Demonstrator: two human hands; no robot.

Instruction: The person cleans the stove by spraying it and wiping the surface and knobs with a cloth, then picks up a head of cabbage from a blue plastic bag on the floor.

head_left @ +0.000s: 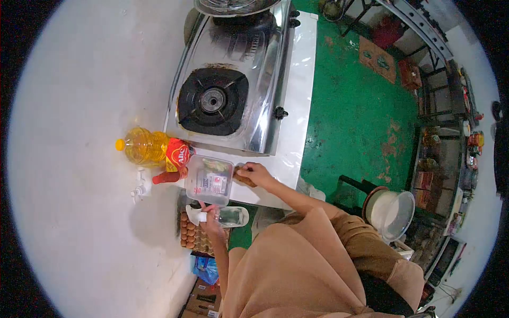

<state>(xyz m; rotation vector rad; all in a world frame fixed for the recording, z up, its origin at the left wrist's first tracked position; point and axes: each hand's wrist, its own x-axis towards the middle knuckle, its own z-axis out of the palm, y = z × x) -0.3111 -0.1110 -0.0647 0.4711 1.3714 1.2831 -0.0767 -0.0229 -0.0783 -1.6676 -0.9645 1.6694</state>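
My left hand (212, 225) is closed round the neck of a spray bottle (233, 217), which has a white spray head and a clear body and lies sideways in the view. My right hand (256, 174) is closed on a crumpled brown cloth (244, 180), pressed to the white tabletop (292, 135). Between the hands stands a clear plastic container (199, 177) with packets inside. Beyond it are a red-labelled pouch (178, 154), a red sauce bottle (168, 177) and a yellow-capped bottle of cooking oil (146, 147).
A steel gas stove (260, 106) fills much of the table, with a metal lid (236, 6) at its far end. Egg trays (197, 241) stand below on the left. A white bucket (379, 212) is at my right on the green floor (355, 116); a shelf (435, 159) runs along the far right.
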